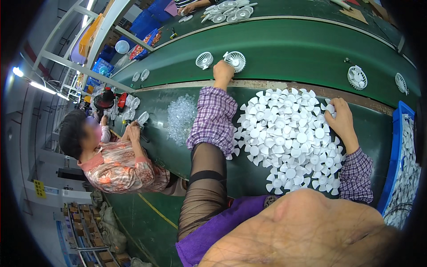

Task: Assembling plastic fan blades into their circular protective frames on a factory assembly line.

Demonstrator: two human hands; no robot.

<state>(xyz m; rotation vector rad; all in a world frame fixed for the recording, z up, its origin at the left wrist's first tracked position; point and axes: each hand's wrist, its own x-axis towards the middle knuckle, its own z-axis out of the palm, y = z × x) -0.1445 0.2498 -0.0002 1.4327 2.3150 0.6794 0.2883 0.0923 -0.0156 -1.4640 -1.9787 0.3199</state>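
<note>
My left hand (223,72) reaches over to the green conveyor belt, its fingers closed at the near edge of a round white fan cage (235,61). Just left of it on the belt lies another white fan guard (204,60). At the right side of a big heap of white fan blades (284,133), my right hand (343,116) has its fingers curled around a single white fan blade (328,107). Part of that blade is hidden by the fingers.
A pile of small clear plastic pieces (181,118) lies left of my left arm. A blue crate (396,151) of fan blades stands at the right. More fan cages (357,78) sit along the belt (302,49). A co-worker (120,164) handles a fan part at the left.
</note>
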